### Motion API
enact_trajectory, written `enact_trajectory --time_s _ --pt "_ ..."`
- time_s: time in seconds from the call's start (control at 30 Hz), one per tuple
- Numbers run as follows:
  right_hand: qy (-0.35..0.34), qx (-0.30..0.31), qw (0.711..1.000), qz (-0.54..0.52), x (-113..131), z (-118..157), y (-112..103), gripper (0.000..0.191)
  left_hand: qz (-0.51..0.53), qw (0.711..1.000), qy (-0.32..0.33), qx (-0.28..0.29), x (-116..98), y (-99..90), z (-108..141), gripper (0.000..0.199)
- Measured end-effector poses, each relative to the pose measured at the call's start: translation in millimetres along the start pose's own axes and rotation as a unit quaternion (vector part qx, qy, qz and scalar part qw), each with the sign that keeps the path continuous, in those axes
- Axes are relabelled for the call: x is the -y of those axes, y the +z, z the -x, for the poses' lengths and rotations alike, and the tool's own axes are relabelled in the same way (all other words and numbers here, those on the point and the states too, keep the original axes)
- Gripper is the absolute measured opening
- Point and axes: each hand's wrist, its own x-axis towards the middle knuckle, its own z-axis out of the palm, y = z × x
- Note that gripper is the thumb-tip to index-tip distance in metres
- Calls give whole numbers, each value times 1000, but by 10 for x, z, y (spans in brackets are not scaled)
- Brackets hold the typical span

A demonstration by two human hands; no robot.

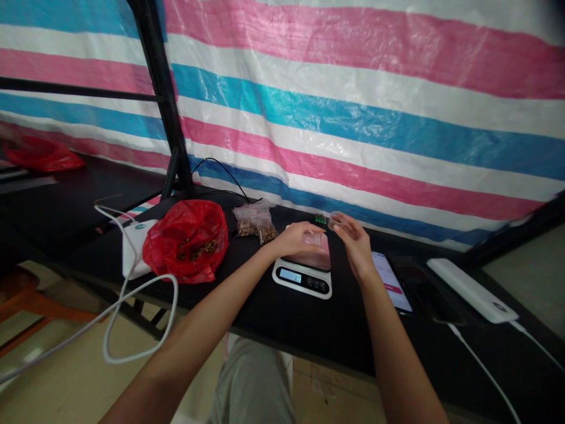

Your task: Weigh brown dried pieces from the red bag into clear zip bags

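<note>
Digital scale [305,281] as landmark: clear container [312,239] on its pan, left hand [295,239] nearer, fingers curled around it, firmness unclear. Right hand [356,242], right of scale, pinches clear plastic piece [335,220] beyond pan's far-right corner. Long axes unclear.

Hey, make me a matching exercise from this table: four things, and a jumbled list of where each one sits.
1. Red bag
2. Clear bags
3. Scale
4. Long white device

A. Under the left hand
B. Farthest right of the four
C. Farthest left of the four
D. Between the red bag and the left hand

Pairs: 1-C, 2-D, 3-A, 4-B
</note>
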Motion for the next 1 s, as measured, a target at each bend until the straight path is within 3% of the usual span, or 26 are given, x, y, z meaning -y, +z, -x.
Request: enact_trajectory --time_s 0.17,0.37,0.5,0.63,1.0 --pt "-8 22 1000 16 0 10 26 42 225 970 -38 -80 56 -107 -13 51" --pt "-24 9 999 22 35 58 126 48 333 932 -39 -139 -1 -157 8 71" --pt "-33 -24 999 0 30 85 185 41 348 926 -33 -139 -4 -142 9 72" --pt "-63 -25 998 11 18 105 224 37 331 938 -21 -101 25 -146 14 65" --pt "-108 21 991 79 80 139 205 46 299 948 -9 -107 -3 -117 3 59"
